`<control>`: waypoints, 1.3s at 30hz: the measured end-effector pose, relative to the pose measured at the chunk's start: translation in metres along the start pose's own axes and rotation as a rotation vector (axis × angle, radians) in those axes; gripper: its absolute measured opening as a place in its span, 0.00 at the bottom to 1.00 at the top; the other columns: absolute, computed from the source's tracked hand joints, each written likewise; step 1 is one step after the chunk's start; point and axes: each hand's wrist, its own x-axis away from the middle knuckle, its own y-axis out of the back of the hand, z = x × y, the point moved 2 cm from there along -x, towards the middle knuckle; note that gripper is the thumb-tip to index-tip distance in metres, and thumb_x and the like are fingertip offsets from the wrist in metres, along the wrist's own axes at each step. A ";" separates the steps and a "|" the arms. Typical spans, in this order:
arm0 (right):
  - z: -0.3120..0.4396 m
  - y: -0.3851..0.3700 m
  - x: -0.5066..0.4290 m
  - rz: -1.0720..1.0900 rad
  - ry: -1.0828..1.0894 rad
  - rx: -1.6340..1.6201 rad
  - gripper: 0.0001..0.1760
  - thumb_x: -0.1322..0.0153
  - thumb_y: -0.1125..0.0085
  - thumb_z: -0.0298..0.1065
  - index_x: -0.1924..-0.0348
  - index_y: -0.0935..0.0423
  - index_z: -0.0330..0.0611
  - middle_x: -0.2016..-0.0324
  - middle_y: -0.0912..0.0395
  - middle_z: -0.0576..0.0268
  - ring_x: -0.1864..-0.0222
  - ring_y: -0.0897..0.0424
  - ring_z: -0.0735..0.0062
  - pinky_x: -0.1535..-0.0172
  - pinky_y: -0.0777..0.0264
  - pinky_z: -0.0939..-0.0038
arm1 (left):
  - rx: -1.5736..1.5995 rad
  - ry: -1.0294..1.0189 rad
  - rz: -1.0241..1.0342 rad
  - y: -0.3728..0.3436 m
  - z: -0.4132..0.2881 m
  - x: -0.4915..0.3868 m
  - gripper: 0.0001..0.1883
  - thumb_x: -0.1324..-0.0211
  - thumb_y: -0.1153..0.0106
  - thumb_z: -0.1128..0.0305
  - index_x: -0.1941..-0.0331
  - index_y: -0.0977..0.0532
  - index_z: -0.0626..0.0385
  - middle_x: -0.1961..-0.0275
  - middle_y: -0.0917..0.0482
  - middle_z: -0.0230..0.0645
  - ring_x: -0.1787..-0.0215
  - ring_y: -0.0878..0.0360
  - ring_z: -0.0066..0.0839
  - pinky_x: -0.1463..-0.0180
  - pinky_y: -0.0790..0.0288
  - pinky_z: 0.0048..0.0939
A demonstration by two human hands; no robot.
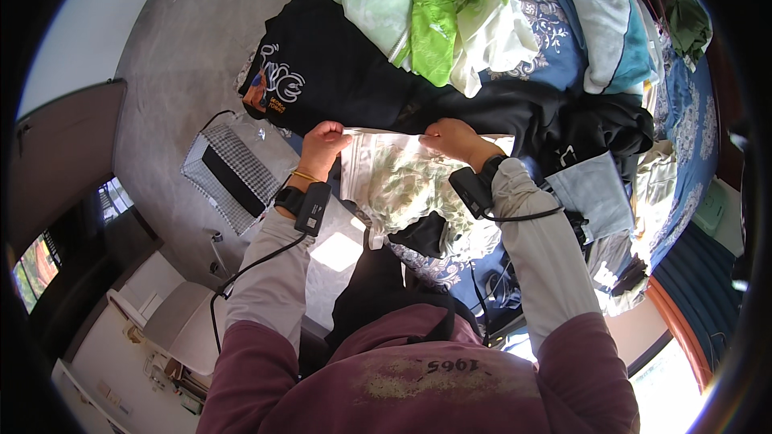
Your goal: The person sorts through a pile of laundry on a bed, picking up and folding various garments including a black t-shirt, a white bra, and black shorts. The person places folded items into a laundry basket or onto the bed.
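Observation:
Between my hands hangs a pale garment with a green leaf print (410, 178) and plain white edge bands, bright in the sunlight. My left hand (324, 143) pinches its upper left corner. Farther right, my right hand (457, 138) grips the same upper edge with curled fingers. The garment's lower part droops in loose folds towards my lap, over a black cloth (422, 236). Just beyond both hands lies a black garment (338, 66) with a white and orange print, spread across the bed.
White and bright green clothes (434, 24) are heaped at the far side of the blue patterned bed (531, 18). A teal and grey garment (609, 24) and a folded grey cloth (594, 196) lie to the right. On the left are a houndstooth box (232, 178) and a chair (184, 325).

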 end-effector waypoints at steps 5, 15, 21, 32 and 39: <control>-0.006 -0.002 -0.001 -0.235 0.085 -0.057 0.17 0.36 0.43 0.47 0.73 0.18 0.41 0.79 0.22 0.53 0.71 0.21 0.53 0.65 0.28 0.60 | 0.003 -0.004 -0.109 -0.008 -0.006 0.003 0.07 0.50 0.38 0.77 0.66 0.26 0.56 0.71 0.22 0.26 0.72 0.26 0.15 0.68 0.31 0.17; -0.022 0.024 0.027 -0.585 0.243 -0.134 0.11 0.35 0.42 0.40 0.64 0.20 0.43 0.67 0.23 0.55 0.65 0.22 0.56 0.59 0.29 0.63 | -0.259 0.019 0.111 -0.005 0.004 0.019 0.11 0.51 0.36 0.74 0.65 0.27 0.63 0.68 0.19 0.34 0.68 0.22 0.20 0.64 0.30 0.21; -0.102 0.009 0.115 -0.824 -0.382 -0.206 0.18 0.36 0.39 0.38 0.56 0.25 0.39 0.64 0.23 0.55 0.62 0.22 0.64 0.56 0.29 0.70 | -0.109 0.023 0.084 -0.006 0.029 0.041 0.10 0.53 0.35 0.74 0.67 0.26 0.62 0.71 0.20 0.31 0.70 0.24 0.17 0.66 0.32 0.19; -0.141 -0.069 0.145 -0.502 -0.519 -1.087 0.22 0.34 0.41 0.49 0.61 0.23 0.37 0.73 0.22 0.67 0.74 0.26 0.83 0.72 0.33 0.79 | 0.026 0.231 0.106 0.002 0.057 0.042 0.11 0.42 0.44 0.66 0.59 0.28 0.59 0.64 0.23 0.27 0.63 0.26 0.18 0.58 0.33 0.21; -0.117 -0.065 0.155 -0.390 -0.614 -1.256 0.17 0.30 0.44 0.40 0.54 0.28 0.38 0.66 0.22 0.67 0.66 0.22 0.78 0.62 0.27 0.73 | -0.005 0.153 0.147 -0.023 0.043 0.056 0.15 0.43 0.42 0.67 0.54 0.28 0.61 0.58 0.22 0.31 0.54 0.25 0.23 0.49 0.32 0.29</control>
